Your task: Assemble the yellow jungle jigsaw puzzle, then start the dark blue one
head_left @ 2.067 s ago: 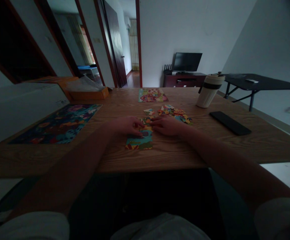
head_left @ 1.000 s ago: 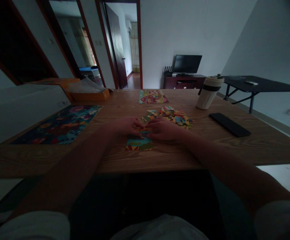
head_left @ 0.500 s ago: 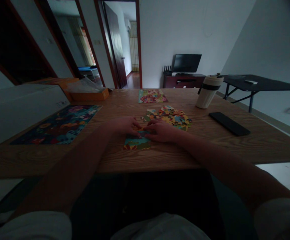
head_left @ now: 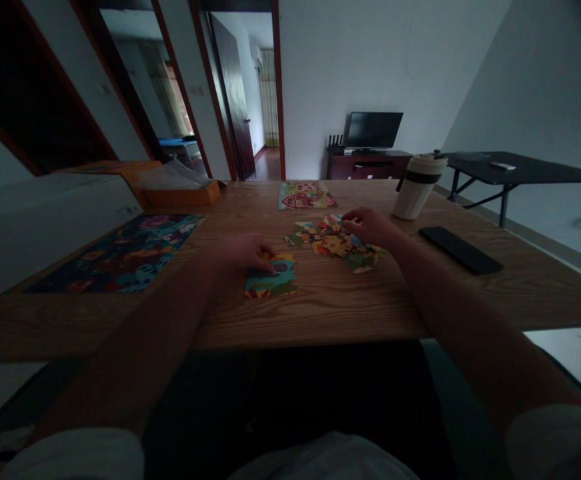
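A partly joined jigsaw puzzle (head_left: 284, 285), teal and green with a yellow upper edge, lies flat on the table before me. My left hand (head_left: 247, 253) rests at its upper left, thumb and forefinger apart and touching it. Farther right is a heap of loose puzzle pieces (head_left: 334, 241), mostly yellow, green and red. Over the far right side of that heap, my right hand (head_left: 369, 227) has its fingertips drawn together on a puzzle piece, which the fingers mostly hide.
A finished-looking picture sheet (head_left: 306, 196) lies beyond the heap. To the right are a cream tumbler (head_left: 417, 190) and a black phone-like slab (head_left: 459, 250). On the left lie a dark blue picture sheet (head_left: 125, 257), a white box (head_left: 55, 217) and an orange box (head_left: 183, 195) holding clear plastic.
My right hand has left the joined puzzle and moved right and away from me to the loose pieces. My left hand stays at the puzzle, which has shifted slightly left.
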Action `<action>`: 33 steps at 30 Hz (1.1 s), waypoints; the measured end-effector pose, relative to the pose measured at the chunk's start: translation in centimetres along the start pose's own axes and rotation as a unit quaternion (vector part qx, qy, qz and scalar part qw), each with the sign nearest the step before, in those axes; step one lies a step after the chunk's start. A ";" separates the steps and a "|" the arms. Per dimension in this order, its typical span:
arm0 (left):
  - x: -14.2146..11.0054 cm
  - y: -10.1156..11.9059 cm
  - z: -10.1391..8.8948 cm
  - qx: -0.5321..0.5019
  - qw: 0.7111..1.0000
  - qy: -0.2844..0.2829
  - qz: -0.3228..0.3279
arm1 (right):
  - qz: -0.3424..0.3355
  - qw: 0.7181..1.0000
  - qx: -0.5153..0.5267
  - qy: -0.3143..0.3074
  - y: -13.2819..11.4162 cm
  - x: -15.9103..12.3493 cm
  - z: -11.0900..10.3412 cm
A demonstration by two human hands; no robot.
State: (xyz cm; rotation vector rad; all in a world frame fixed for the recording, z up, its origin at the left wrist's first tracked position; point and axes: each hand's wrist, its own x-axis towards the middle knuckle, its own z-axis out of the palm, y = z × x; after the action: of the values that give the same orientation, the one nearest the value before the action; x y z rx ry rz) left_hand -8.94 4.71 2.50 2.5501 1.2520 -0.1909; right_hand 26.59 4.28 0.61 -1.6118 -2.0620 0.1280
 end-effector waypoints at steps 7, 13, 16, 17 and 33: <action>0.0 1.3 0.2 -0.013 0.995 0.071 0.063 | 0.065 0.998 -0.006 -0.018 1.5 0.4 -1.5; 0.2 2.1 0.5 -0.019 0.997 0.034 0.061 | 0.122 0.988 -0.066 -0.067 5.3 0.8 -2.3; 0.3 1.8 0.6 -0.021 0.997 0.036 0.066 | 0.117 0.982 -0.061 -0.139 6.3 0.9 -2.3; 0.4 1.6 0.7 -0.021 0.997 0.037 0.065 | 0.113 0.980 -0.054 -0.157 6.5 0.9 -2.3; 1.1 -0.8 1.2 -0.051 0.995 0.024 0.078 | 0.061 0.971 -0.044 -0.227 5.3 0.4 -2.2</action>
State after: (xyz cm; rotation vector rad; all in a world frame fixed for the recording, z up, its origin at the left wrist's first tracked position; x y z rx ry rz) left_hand -8.94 5.62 0.93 2.5630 1.0440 -0.0312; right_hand 32.18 5.64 0.67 -1.9021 -2.3243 0.4983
